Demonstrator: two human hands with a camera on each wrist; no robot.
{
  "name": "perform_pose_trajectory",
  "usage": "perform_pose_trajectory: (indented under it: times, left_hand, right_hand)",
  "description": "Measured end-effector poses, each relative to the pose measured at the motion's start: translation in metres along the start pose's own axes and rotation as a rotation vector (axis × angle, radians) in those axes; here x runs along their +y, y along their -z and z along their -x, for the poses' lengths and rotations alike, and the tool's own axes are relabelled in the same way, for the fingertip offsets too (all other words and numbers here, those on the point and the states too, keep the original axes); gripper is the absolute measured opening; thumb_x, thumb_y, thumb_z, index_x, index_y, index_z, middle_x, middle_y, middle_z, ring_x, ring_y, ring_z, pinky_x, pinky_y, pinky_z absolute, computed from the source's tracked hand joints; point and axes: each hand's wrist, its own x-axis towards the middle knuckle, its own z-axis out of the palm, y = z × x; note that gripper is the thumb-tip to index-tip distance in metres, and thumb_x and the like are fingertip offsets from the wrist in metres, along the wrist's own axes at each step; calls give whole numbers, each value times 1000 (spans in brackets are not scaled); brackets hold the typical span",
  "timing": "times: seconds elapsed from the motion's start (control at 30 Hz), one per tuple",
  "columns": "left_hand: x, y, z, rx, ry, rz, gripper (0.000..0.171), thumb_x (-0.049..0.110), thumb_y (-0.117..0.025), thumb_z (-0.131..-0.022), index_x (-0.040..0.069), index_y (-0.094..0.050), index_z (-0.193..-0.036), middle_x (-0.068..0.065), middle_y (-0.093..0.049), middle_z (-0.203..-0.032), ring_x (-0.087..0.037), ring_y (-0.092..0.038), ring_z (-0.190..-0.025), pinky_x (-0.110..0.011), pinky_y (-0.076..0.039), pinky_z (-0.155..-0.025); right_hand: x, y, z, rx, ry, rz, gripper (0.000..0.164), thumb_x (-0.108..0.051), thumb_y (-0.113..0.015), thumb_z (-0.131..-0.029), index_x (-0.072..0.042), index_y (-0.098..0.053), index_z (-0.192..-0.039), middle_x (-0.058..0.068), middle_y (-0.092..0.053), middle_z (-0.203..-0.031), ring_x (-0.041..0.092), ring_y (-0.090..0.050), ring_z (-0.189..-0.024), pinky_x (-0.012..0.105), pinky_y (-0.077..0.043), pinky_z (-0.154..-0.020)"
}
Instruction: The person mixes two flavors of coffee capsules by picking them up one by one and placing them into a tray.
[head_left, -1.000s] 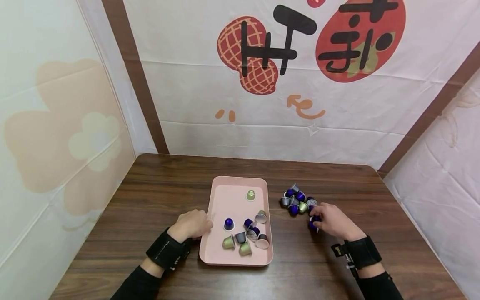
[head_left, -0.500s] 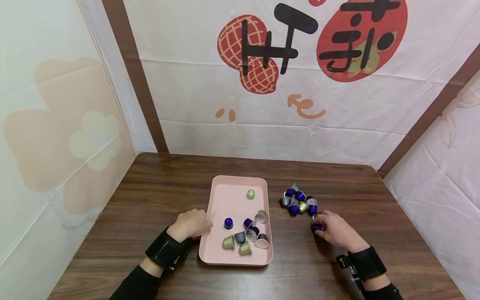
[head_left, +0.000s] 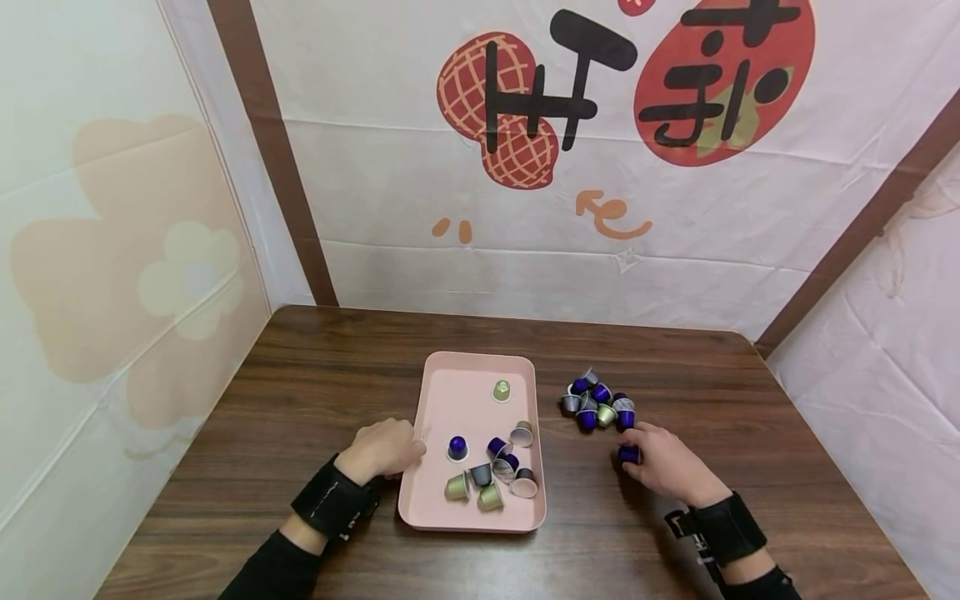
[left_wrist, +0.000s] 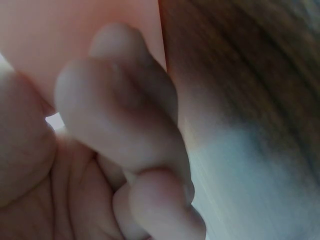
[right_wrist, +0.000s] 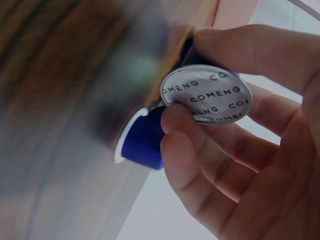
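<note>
My left hand [head_left: 382,450] grips the left rim of a pink tray [head_left: 465,367], its fingers curled at the edge. In the left wrist view, the curled fingers [left_wrist: 125,115] overlap the pink tray wall [left_wrist: 40,30]. My right hand [head_left: 667,462] pinches a dark blue coffee capsule [head_left: 628,454] between thumb and fingers, low over the table. Its printed silver lid [right_wrist: 207,95] faces the right wrist camera. Just past the fingertips lies another blue capsule [right_wrist: 142,142] on its side. Behind the right hand sits a pile of blue, grey and green capsules [head_left: 587,418].
Several capsules lie in the tray, among them an upright blue one [head_left: 457,447], a green one [head_left: 502,390] at the far end and a green one [head_left: 491,497] near the front. The wooden table [head_left: 360,350] ends at a printed cloth backdrop [head_left: 375,183].
My right hand has drawn slightly nearer and away from the pile, with the blue capsule turning in its fingers. The left hand and tray have stayed put.
</note>
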Motion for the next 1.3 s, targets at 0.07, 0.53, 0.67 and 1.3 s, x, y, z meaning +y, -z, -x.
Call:
perform_pose_trajectory:
  times: [0.07,0.53,0.67,1.3]
  left_hand:
    - [0,0,0,0,-1,1,30,23,-52,-84,10,-55,-58,-2,-52,-49,-16,-49,-46,-33,-37,-49]
    - [0,-1,1,-4,-10,13,31,22,-52,-84,10,-54,-56,-1,-51,-48,-16,-48,-45,-32,-35,-48]
    - [-1,-2,1,-11,-8,15,31,23,-52,-85,9,-55,-56,-1,-51,-48,-16,-48,-44,-32,-35,-48]
    - [0,0,1,-6,-5,8,31,23,-52,-85,10,-55,-57,-1,-51,-48,-15,-48,-44,-32,-36,-48]
  right_hand:
    - [-3,1,-3,0,-10,2,30,-11,-75,-77,-4,-66,-105,5,-61,-102,17,-60,-89,35,-50,-72]
    - [-33,10,-35,38,79,-51,30,-6,-73,-75,-5,-66,-104,5,-60,-102,21,-57,-94,38,-49,-76]
    - [-44,10,-45,29,113,-62,30,-6,-73,-75,-5,-65,-104,6,-62,-104,22,-59,-98,40,-50,-79]
    - [-88,7,-72,24,212,-125,27,-11,-74,-78,-8,-65,-103,-3,-59,-97,9,-54,-83,28,-50,-74]
